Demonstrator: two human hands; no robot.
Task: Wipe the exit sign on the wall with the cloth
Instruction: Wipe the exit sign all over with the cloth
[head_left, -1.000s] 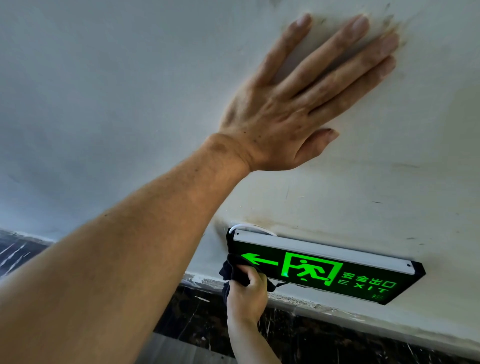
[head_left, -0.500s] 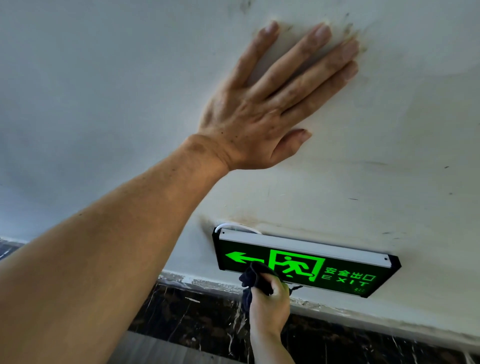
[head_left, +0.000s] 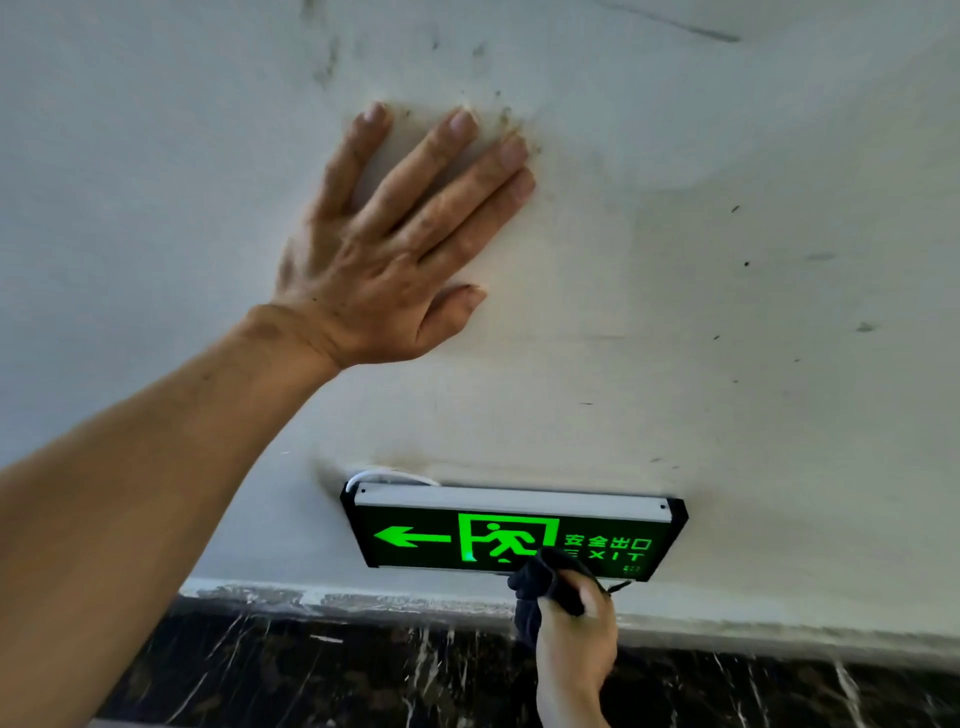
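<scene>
The left hand (head_left: 395, 244) is nearest, its bare forearm running in from the lower left; it lies flat on the wall (head_left: 727, 312) above the sign, its 4 fingers (head_left: 457, 156) spread apart and thumb out, gripping nothing. Lower and farther off, the right hand (head_left: 574, 634) is fisted around a dark cloth (head_left: 545, 577), fingers clamped on it, and the bunched cloth touches the lower edge of the sign (head_left: 514, 535), just right of the running figure. The sign sits low on the wall, lit green, just above the dark marbled skirting (head_left: 311, 670), with a white cable (head_left: 389, 475) looping out at its top left corner. The risks, as I judge them: pressing hard along that lower edge could shift the sign on its mount, a stroke carried to the far left could snag the cable, and so small a wad may leave the upper band unwiped.
</scene>
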